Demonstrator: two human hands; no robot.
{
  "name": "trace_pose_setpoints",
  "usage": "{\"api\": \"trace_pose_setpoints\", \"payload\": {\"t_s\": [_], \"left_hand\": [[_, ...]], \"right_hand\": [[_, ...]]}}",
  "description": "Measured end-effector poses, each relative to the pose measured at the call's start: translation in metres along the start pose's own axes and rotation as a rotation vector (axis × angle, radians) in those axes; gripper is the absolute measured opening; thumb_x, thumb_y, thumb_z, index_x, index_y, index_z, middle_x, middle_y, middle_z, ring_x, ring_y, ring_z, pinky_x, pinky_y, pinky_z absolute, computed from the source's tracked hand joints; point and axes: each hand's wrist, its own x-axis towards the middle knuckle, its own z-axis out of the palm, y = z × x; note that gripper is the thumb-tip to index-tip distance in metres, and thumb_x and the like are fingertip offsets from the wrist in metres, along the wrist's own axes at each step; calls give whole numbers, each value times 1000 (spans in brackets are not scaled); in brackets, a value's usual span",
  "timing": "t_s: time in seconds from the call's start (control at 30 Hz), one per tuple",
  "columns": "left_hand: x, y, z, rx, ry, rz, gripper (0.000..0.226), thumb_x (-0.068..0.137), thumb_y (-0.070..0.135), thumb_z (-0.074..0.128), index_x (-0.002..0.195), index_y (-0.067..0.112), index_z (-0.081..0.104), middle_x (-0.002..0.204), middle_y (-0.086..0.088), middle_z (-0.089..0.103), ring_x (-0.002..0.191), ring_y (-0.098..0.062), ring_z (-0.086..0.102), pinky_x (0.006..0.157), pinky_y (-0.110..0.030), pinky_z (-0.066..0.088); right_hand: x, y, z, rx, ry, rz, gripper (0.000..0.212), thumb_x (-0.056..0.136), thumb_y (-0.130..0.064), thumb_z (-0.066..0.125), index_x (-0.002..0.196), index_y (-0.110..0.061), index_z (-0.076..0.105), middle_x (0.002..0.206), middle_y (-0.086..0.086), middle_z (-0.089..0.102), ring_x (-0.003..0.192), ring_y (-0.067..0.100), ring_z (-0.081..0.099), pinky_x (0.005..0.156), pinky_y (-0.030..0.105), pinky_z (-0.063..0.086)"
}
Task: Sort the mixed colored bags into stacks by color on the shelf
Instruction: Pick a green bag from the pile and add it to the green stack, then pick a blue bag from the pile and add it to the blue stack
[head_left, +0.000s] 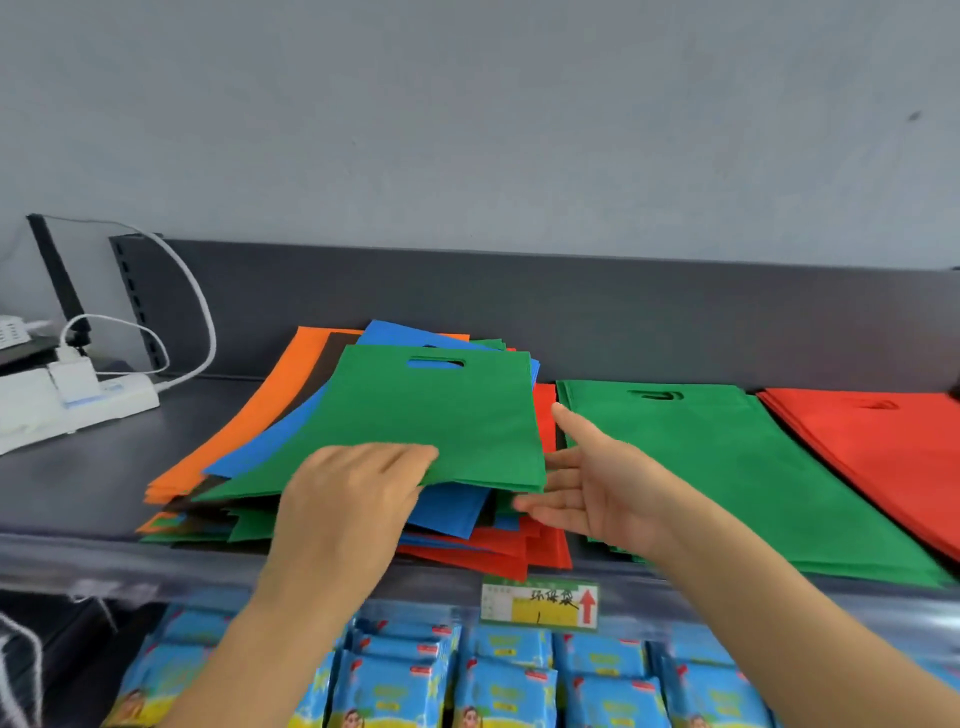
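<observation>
Blue packets (498, 686) fill the lower rack at 6 o'clock, closest to the lens, and just above them a green-and-yellow price label (540, 603) with a red arrow hangs on the front lip of the shelf (78, 483).

Up on that dark shelf, both bare hands are at the mixed pile (483, 545) in the centre. Left hand (348, 488) comes in from 7 o'clock and has the top green bag (431, 421) by its near edge, fingers (395, 457) lying on top of the fabric, thumb tucked at the edge below: a pinch. Right hand (587, 488) comes in from 4 o'clock, palm turned toward the pile, fingers straight and spread, holding nothing, its fingertips right at the bag's near right corner.

That green bag sits uppermost, handle slot away toward 12 o'clock. Fanned out beneath it, an orange bag (260, 410) peeks out at 10 o'clock and a blue bag (270, 447) lies beside it, with red bags (498, 556) showing at the bottom near edge.

Over at 3 o'clock, just beside the pile, lies a flat green stack (727, 467), partly under the right wrist. Farther toward 3 o'clock, touching that one, is a red stack (883, 457) running off the frame.

At 9 o'clock a white power strip (78, 400) sits on the shelf with a white cable (202, 312) looping up from it. Behind everything, a dark back panel (571, 312) and a grey wall (467, 104).
</observation>
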Motion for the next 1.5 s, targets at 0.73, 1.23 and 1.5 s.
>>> {"api": "trace_pose_setpoints", "payload": {"t_s": [0.73, 1.23, 1.5], "left_hand": [[56, 225, 63, -8, -402, 122, 53, 78, 2, 63, 119, 35, 62, 85, 5, 62, 81, -16, 59, 57, -29, 43], [40, 206, 26, -136, -305, -57, 39, 98, 41, 36, 132, 28, 50, 134, 16, 49, 124, -2, 38, 101, -20, 34], [16, 73, -22, -90, -214, -293, 50, 94, 44, 44, 139, 24, 42, 145, 10, 38, 135, -8, 28, 109, -22, 20]], "right_hand": [[-52, -22, -284, -993, 470, -247, 50, 78, -19, 75, 123, -7, 56, 108, 14, 66, 92, 27, 63, 76, 30, 50], [-38, -5, -215, -1347, 313, -693, 54, 86, -27, 63, 136, -17, 46, 141, 1, 45, 129, 22, 41, 106, 32, 36], [-31, 0, -104, -1305, 127, -840, 43, 92, -31, 55, 134, -20, 49, 139, -1, 49, 128, 15, 45, 104, 23, 31]]}}
